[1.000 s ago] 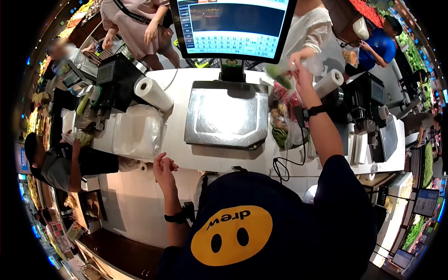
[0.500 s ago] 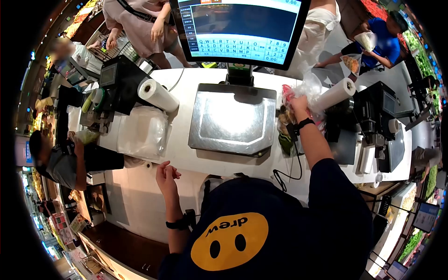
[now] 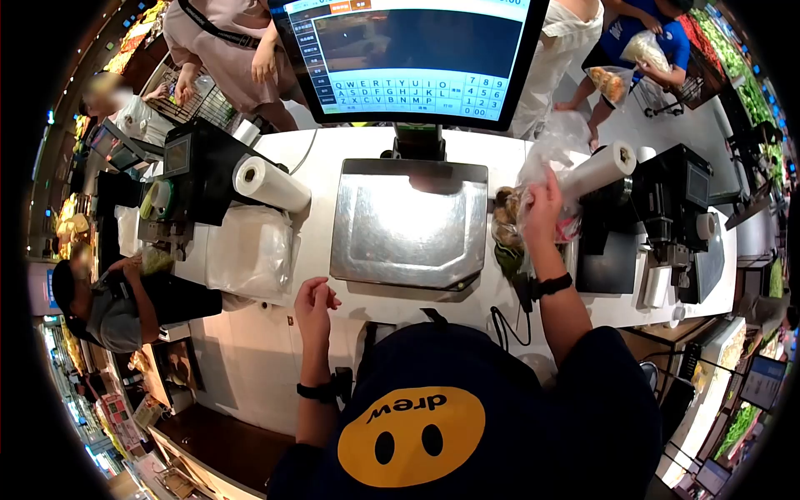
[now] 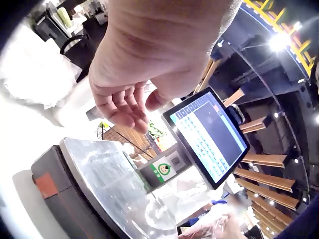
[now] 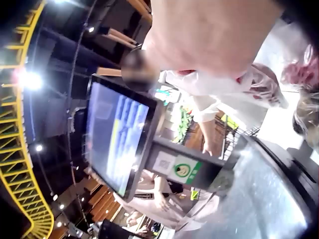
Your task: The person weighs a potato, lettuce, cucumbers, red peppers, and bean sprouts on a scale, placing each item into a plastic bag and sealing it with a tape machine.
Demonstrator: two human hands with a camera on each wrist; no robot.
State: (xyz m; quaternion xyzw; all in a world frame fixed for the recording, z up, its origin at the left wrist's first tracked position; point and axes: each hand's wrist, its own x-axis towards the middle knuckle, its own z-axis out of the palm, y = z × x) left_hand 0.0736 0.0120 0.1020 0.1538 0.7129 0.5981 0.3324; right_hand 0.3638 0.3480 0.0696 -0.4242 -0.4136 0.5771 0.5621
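Right of the metal scale [image 3: 408, 221], the right hand [image 3: 542, 208] grips a clear plastic bag [image 3: 554, 150] with something red inside. Other bagged produce [image 3: 507, 225] lies on the counter beside that hand. In the right wrist view the back of the right hand [image 5: 204, 40] fills the top, its fingertips hidden, with clear plastic and red items [image 5: 264, 84] below it. The left hand [image 3: 315, 304] hangs over the counter's near edge, its fingers loosely curled around nothing. The left wrist view shows the left hand [image 4: 144, 74] above the scale plate [image 4: 107, 174].
A screen [image 3: 408, 62] stands behind the scale. Plastic bag rolls [image 3: 271, 183] flank it on both sides, and a stack of clear bags [image 3: 250, 250] lies at left. Black machines [image 3: 196, 167] stand towards both ends. A black cable [image 3: 508, 329] hangs near the right arm. Several people stand around the counter.
The right hand has come back from the far side of the counter to the bags right of the scale. The person in blue has shifted left. The left hand has moved slightly.
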